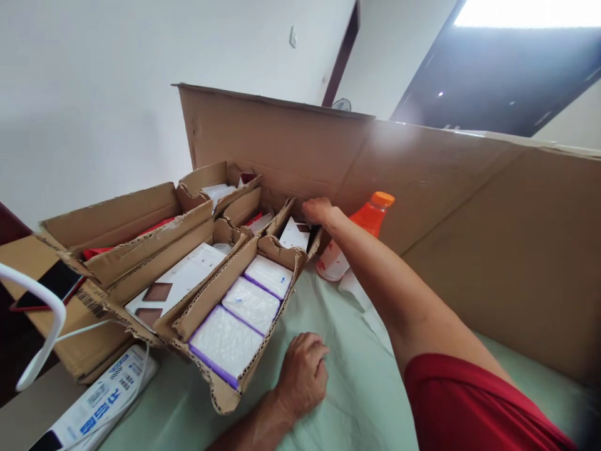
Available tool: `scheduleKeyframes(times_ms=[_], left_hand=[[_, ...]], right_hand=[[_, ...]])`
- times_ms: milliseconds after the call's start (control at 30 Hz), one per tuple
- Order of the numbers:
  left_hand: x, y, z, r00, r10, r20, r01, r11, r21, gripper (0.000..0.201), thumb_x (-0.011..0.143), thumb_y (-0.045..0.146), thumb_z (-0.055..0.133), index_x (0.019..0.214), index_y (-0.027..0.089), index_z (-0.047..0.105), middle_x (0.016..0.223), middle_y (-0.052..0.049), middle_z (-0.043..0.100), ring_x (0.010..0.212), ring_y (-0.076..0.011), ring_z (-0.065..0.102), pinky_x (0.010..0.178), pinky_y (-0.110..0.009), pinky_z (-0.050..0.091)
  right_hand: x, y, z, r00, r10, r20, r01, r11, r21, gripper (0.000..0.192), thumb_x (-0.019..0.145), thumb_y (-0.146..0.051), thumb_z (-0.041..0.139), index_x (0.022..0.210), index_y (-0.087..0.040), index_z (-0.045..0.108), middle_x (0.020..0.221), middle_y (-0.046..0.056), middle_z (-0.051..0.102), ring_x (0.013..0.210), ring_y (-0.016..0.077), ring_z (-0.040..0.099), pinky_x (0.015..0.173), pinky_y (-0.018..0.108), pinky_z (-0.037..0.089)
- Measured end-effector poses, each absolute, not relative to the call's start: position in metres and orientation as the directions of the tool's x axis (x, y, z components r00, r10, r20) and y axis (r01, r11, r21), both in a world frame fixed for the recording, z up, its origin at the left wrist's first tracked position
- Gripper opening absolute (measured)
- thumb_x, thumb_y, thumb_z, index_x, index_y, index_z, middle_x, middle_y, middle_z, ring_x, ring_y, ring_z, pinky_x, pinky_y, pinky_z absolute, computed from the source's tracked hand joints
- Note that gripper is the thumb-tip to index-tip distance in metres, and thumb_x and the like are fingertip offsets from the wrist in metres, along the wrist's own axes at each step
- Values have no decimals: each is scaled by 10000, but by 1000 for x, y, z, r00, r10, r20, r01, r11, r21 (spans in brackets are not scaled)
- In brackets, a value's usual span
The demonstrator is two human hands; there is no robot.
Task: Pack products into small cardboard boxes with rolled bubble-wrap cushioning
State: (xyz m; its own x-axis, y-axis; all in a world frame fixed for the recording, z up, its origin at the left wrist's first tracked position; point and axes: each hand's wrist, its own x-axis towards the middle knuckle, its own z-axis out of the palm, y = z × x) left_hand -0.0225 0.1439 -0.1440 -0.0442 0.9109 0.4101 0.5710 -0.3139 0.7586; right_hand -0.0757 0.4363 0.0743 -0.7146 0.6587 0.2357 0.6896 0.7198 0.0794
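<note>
My right hand [317, 211] reaches to the far compartment of a cardboard organizer [206, 307], beside a white card with a dark square [295, 233]. Its fingertips dip behind the cardboard wall and are hidden, so I cannot see whether they grip anything. Loosely curled, my left hand [303, 376] rests on the pale green cloth [357, 388], with nothing visible in it. Just left of it, the front compartment holds white packs with purple edges [228, 338]. Another compartment contains a longer white card with dark squares [181, 279].
An orange-capped bottle [369, 216] stands right of the organizer, partly behind my right forearm, near crumpled white tissue [357, 291]. A tall cardboard panel [469, 207] rises behind. At the lower left are a labelled white box [107, 394], a white curved tube [59, 313] and a phone [51, 288].
</note>
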Motion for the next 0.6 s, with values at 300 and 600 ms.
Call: scheduleKeyframes(times_ms=[300,600], left_hand=[[-27,136,-147,-26,930,366,481,-310,820,309,779,45,496,969,212,673,1099,-89,679,1072,-239,622,989,-423,512],[-27,133,-142,-9,933,359,514,-304,802,287,778,58,502,951,190,691,1088,-93,680,1072,-242,618,987,-413,495]], right_hand=[[68,361,93,-420,751,509,852,520,-65,329,851,-267,493,1056,-179,736,985,81,762,932,265,700,853,387,508],[224,297,40,12,930,366,952,102,-288,156,763,-223,630,896,-223,709,760,100,725,771,305,691,742,470,544]])
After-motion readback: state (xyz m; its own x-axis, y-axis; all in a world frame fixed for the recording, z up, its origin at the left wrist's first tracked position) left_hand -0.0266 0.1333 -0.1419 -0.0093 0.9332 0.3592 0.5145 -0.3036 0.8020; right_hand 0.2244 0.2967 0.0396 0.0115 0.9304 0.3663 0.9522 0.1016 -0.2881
